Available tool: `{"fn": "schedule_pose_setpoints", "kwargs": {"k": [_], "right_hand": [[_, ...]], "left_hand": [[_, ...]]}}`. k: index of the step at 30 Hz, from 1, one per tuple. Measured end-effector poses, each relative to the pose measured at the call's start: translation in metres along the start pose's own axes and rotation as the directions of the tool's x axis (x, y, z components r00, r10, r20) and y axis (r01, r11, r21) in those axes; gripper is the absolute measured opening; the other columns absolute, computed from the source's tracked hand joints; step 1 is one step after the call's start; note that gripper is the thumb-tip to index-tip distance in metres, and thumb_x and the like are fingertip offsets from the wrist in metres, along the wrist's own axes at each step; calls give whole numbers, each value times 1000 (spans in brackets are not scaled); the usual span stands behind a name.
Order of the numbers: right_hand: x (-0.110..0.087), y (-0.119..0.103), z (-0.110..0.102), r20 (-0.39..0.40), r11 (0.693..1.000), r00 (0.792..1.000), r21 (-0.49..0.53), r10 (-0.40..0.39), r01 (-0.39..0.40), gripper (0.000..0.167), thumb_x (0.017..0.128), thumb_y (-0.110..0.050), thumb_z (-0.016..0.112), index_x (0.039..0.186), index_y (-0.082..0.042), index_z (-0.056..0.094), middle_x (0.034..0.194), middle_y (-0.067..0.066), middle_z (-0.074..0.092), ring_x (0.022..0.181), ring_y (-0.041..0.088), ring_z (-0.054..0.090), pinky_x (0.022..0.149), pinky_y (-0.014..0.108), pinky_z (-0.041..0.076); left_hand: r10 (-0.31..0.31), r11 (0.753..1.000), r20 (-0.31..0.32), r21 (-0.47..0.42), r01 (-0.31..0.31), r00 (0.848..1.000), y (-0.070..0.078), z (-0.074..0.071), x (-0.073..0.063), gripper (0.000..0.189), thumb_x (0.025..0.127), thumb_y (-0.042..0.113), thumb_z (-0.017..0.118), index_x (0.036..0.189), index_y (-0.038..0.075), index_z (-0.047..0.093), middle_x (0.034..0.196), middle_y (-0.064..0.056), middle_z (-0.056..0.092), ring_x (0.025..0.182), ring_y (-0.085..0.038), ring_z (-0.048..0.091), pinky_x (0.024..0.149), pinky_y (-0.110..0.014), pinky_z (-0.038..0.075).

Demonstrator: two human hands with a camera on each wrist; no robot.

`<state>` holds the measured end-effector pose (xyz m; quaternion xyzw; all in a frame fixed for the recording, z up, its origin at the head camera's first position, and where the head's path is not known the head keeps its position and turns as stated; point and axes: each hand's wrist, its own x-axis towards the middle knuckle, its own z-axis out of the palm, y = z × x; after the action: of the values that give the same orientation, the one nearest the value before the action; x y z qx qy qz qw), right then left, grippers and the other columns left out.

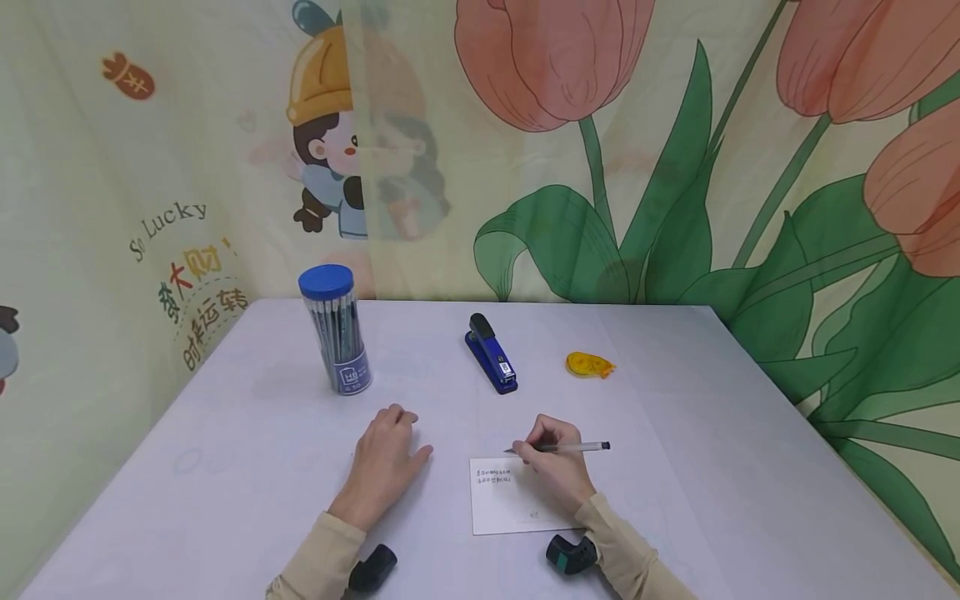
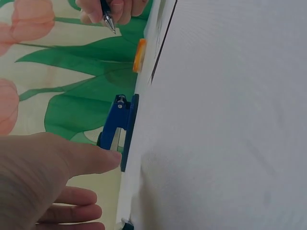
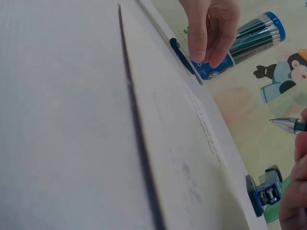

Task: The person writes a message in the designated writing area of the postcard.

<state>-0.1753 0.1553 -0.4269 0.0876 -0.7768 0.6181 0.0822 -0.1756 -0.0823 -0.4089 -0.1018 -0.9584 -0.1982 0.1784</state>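
My right hand (image 1: pixel 558 457) holds a pen (image 1: pixel 573 447) between thumb and fingers over the upper part of a white paper card (image 1: pixel 502 508). Two short lines of small handwriting run along the card's top left, with a small mark near its lower edge. In the right wrist view the tip of the pen (image 3: pixel 288 125) stands clear of the card. To the left of the card, my left hand (image 1: pixel 381 467) is above the table with fingers loosely extended, holding nothing. The left wrist view shows its thumb (image 2: pixel 96 160) stretched out.
Behind the hands lie a blue stapler (image 1: pixel 491 354) and a yellow correction tape (image 1: pixel 589 365). A clear tub of pencils with a blue lid (image 1: pixel 335 333) stands at the back left of the white table (image 1: pixel 247 433). A printed curtain (image 1: pixel 420 150) hangs behind the table.
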Motion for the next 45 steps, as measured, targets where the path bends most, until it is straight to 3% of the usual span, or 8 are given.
{"fn": "schedule_pose_setpoints", "kwargs": {"k": [9, 14, 20, 27, 36, 45], "right_hand": [[0, 0, 0, -2, 1000, 1000, 2, -6, 6, 16, 78, 7, 66, 70, -3, 56, 66, 4, 59, 56, 11, 50, 51, 19, 40], [0, 1, 1, 0, 1000, 1000, -2, -9, 9, 17, 78, 7, 66, 69, -4, 56, 66, 4, 59, 55, 11, 49, 50, 19, 40], [1, 1, 1, 4, 1000, 1000, -3, -6, 6, 17, 78, 6, 66, 69, -4, 56, 65, 4, 60, 54, 11, 49, 49, 20, 40], [0, 0, 0, -1, 1000, 1000, -7, -5, 5, 16, 78, 6, 66, 69, -3, 56, 65, 3, 59, 54, 10, 49, 49, 20, 40], [0, 1, 0, 8, 1000, 1000, -1, -5, 5, 16, 79, 7, 65, 70, -3, 56, 65, 4, 60, 55, 11, 51, 49, 20, 41], [-1, 1, -1, 10, 1000, 1000, -2, -9, 9, 16, 79, 5, 66, 70, -3, 56, 64, 3, 60, 57, 11, 51, 50, 20, 41]], "left_hand": [[-41, 999, 25, 6, 41, 999, -6, -2, 2, 45, 72, 17, 84, 103, -10, 67, 98, -20, 61, 89, -30, 57, 82, -43, 53], [-96, 995, 38, -4, 96, 995, -9, -3, 4, 44, 73, 16, 83, 103, -10, 65, 95, -19, 59, 87, -29, 55, 80, -44, 51], [-157, 988, 8, -5, 157, 988, -13, -5, 4, 36, 73, 14, 81, 89, -12, 64, 84, -19, 57, 77, -29, 54, 71, -45, 50], [-204, 979, 17, -8, 204, 979, -14, -6, 2, 27, 74, 12, 78, 76, -9, 62, 75, -17, 56, 69, -29, 53, 64, -44, 48], [-132, 991, 7, 11, 131, 991, -16, -6, 2, 13, 75, 0, 70, 66, -3, 61, 65, -12, 52, 64, -28, 52, 58, -42, 45], [-13, 1000, -26, -15, 13, 1000, -10, -3, 0, 9, 75, -1, 74, 76, -2, 65, 71, -9, 57, 69, -24, 55, 61, -38, 48]]}}
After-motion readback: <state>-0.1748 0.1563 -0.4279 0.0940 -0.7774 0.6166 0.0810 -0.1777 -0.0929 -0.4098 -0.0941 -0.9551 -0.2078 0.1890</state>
